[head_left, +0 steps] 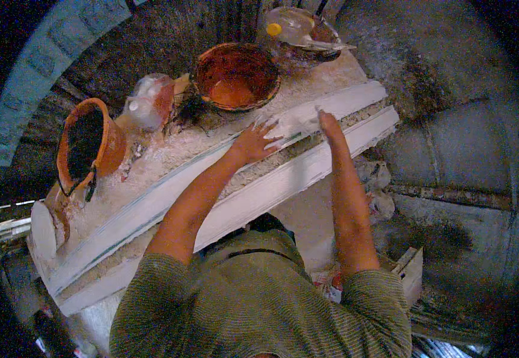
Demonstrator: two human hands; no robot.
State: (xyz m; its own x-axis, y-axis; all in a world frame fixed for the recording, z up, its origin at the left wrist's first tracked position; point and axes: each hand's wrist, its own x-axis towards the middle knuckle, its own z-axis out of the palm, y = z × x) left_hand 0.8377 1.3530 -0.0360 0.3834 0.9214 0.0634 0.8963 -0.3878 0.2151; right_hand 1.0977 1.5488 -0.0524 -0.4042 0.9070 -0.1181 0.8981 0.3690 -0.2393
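Observation:
Two long white plaster-like strips run diagonally across a worktable, a far strip (152,206) and a near strip (271,190), with a rough grey gap between them. My left hand (256,143) lies on the far strip, its fingers spread and smeared with white. To its right, my right hand (327,124) is turned edge-on at the same strip, with white on a fingertip. A whitish patch shows beside it, and I cannot make out whether that is a held piece or wet material. Most of the right hand's fingers are hidden.
Behind the strips stand a round orange-brown basin (235,77), an orange bucket (113,146) with a dark inside, a clear plastic container (151,101) and a clear jug (292,27) with a yellow cap. A wooden box (413,274) sits low at the right.

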